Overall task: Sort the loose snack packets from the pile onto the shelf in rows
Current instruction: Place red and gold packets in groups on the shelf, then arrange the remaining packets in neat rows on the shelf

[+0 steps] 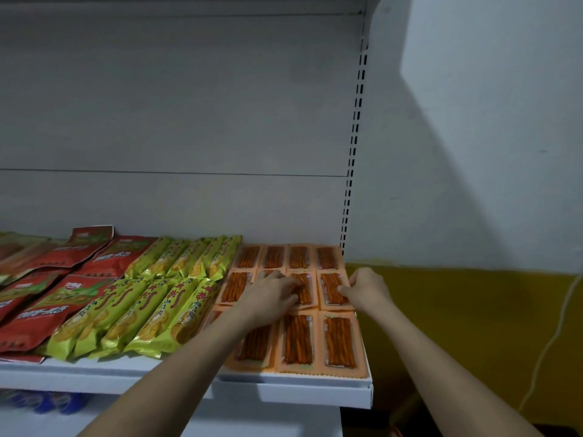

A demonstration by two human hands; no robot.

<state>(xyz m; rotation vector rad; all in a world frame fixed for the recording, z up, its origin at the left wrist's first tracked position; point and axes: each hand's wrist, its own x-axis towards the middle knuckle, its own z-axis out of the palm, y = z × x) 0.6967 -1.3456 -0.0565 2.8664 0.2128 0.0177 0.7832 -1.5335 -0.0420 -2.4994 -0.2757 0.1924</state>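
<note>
Twelve-ish orange pkts (298,339) flat, long axes front-to-back.

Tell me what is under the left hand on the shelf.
The left hand rests on the middle row of orange snack packets, fingers on the third packet from the left. The second packet is mostly covered; only its top edge shows, so its contents cannot be seen.

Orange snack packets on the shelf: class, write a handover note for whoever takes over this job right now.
Left hand: fingers resting on a middle-row orange packet.
Right hand: pinching the rightmost middle-row packet at its edge.
Done: orange packets lie flat in three rows at the shelf right end, beside green packets and red packets.
Left: straighten the middle row. No loose pile is in view.
</note>
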